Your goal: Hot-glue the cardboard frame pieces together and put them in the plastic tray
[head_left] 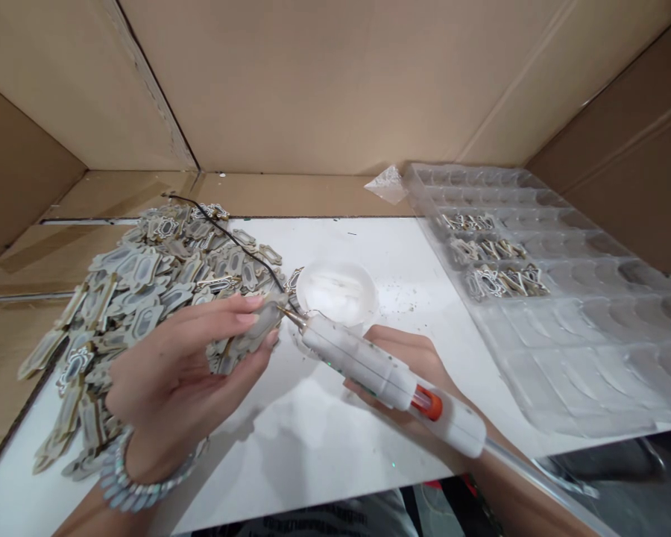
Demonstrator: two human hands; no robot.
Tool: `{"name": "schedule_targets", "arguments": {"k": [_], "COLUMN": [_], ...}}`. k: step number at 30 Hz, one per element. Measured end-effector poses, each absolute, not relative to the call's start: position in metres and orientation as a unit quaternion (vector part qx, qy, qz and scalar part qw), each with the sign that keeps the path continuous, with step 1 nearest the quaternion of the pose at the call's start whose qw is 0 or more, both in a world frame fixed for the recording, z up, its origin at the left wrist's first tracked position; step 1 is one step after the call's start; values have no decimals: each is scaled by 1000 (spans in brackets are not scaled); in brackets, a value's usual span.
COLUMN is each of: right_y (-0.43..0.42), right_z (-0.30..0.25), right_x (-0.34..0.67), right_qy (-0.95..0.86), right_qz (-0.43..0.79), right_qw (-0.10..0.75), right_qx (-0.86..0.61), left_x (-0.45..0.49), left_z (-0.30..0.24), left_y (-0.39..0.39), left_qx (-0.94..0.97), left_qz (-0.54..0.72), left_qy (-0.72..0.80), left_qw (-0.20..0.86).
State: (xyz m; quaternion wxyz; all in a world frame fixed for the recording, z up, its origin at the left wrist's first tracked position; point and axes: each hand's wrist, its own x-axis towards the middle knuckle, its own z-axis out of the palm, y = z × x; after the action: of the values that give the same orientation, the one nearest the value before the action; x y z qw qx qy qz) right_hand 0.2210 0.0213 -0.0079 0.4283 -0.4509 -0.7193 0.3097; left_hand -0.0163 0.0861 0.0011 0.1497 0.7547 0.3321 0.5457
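Observation:
My left hand (187, 362) is closed on a small stack of flat grey-and-gold ornamental pieces (250, 339), held by fingers and thumb just right of a big pile of the same pieces (139, 291). My right hand (411, 358) grips a white glue gun (385, 377) with an orange band. Its metal nozzle (291, 315) touches the top edge of the held piece. A thin black cord (229, 239) runs from the gun's tip area back over the pile.
A small round white dish (338, 292) sits just behind the gun tip on the white table (313, 425). A clear plastic compartment tray (542, 298) at right holds several finished pieces in three cells. Cardboard walls (313, 89) surround the workspace.

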Motion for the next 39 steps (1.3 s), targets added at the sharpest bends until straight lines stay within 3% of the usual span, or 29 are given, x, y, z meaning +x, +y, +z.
{"name": "schedule_targets", "arguments": {"k": [12, 16, 26, 29, 31, 33, 39], "right_y": [23, 24, 27, 27, 28, 27, 26], "right_z": [-5, 1, 0, -1, 0, 0, 0], "right_x": [222, 222, 222, 226, 227, 227, 226], "right_qy": [-743, -743, -638, -623, -613, -606, -607], "right_qz": [275, 270, 307, 313, 323, 326, 314], "right_qw": [402, 383, 429, 421, 421, 435, 450], "right_qx": [-459, -477, -561, -580, -585, -581, -574], "left_x": [-8, -9, -9, -29, -48, -68, -89], "left_z": [13, 16, 25, 24, 21, 18, 23], "left_y": [86, 85, 96, 108, 116, 122, 129], "left_qx": [744, 741, 716, 684, 663, 667, 680], "left_qz": [569, 570, 550, 518, 503, 422, 329], "left_qy": [325, 323, 363, 477, 547, 613, 655], "left_qw": [129, 145, 231, 190, 91, 47, -23]}}
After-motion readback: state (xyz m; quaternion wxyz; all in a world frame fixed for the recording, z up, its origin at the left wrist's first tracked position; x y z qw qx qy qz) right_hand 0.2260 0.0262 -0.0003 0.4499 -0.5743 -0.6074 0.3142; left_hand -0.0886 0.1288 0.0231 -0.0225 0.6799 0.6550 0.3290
